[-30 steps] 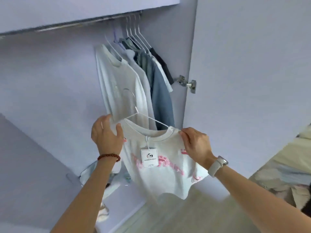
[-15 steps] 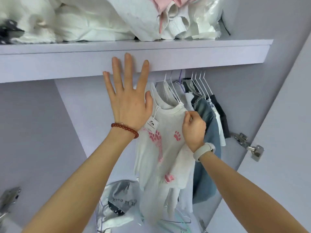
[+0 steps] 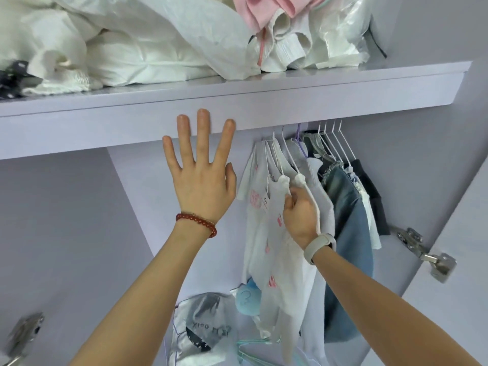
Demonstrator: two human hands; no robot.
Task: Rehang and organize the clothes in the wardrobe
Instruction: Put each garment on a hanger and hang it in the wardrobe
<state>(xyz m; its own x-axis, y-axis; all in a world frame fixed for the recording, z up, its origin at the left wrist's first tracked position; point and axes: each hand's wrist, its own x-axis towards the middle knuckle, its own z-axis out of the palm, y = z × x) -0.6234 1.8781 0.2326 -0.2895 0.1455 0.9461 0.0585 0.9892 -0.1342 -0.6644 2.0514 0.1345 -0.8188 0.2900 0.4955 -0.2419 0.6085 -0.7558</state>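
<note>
The left hand (image 3: 203, 180) is raised flat with its fingers straight and spread, grasping nothing; its fingertips (image 3: 203, 114) lie across the front edge of the shelf (image 3: 343, 99). A red bead bracelet (image 3: 196, 223) circles that wrist. The right hand (image 3: 299, 215) (a pale watch band (image 3: 318, 247) on its wrist) has its fingers curled into the shoulder of the white paw-print shirt (image 3: 277, 260), pinching the fabric just below the hanger end. That shirt hangs under the shelf at the left end of the row of clothes, with another white shirt with pink print (image 3: 253, 196) and a paper tag (image 3: 265, 202) touching it on the left. To its right hang a denim garment (image 3: 348, 233) and a dark one (image 3: 375, 202), all on thin white hangers (image 3: 335, 143). White bedding (image 3: 118, 48) is piled on the shelf. A silvery bag (image 3: 203, 328) lies low in the wardrobe, beside a light blue soft item (image 3: 247, 299). A metal hinge (image 3: 427, 254) sits on the door at right.
</note>
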